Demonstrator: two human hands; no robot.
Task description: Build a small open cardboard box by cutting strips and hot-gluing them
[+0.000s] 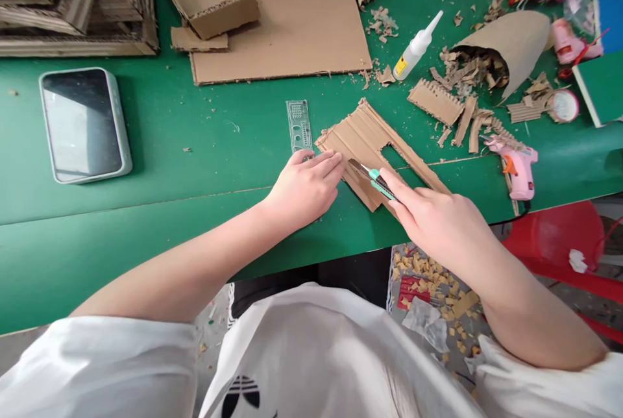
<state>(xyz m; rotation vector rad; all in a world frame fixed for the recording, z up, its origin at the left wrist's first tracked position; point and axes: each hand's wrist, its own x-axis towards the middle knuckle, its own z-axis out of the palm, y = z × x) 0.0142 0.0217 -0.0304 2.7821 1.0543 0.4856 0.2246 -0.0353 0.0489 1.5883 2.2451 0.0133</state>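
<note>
Cardboard piece: flat on the green table, between the hands, probably for firm backing.
Left hand: fingers extended, grasping nothing, resting at the cardboard's edge, likely steadying it.
Right hand: closed round the cutter, blade angled low, apparently for control.

Bare green tabletop ran open along your near edge left of centre, and clear between phone and ruler! Toward the far edge, the cardboard sheet blocked you; rightward, scraps, glue bottle and pink glue gun crowded your way!
</note>
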